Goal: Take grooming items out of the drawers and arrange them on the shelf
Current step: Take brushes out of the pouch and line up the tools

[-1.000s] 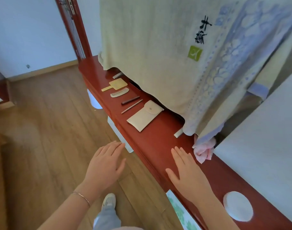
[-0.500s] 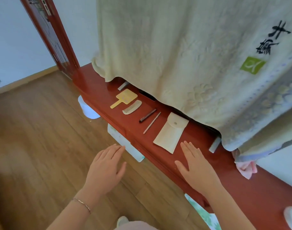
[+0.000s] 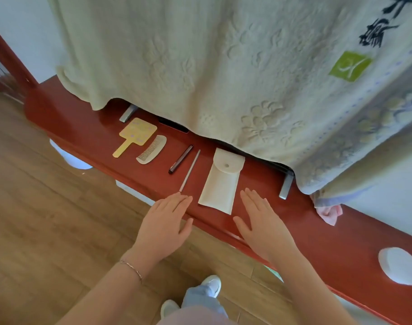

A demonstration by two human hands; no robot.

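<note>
Both hands flat, fingers spread, holding nothing: left hand (image 3: 164, 227) at shelf (image 3: 341, 233) edge, right hand (image 3: 262, 221) on it. Pouch (image 3: 221, 181) lies btwn them, just ahead, long axis pointing away; right hand nearer. Thin stick (image 3: 189, 171) tip just beyond left fingertips.

Red shelf (image 3: 83, 127) carries mirror (image 3: 136, 135), comb (image 3: 152, 149), pen (image 3: 181, 159), pouch (image 3: 221, 181).

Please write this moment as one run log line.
left hand open | right hand open | pouch between them | shelf
</note>
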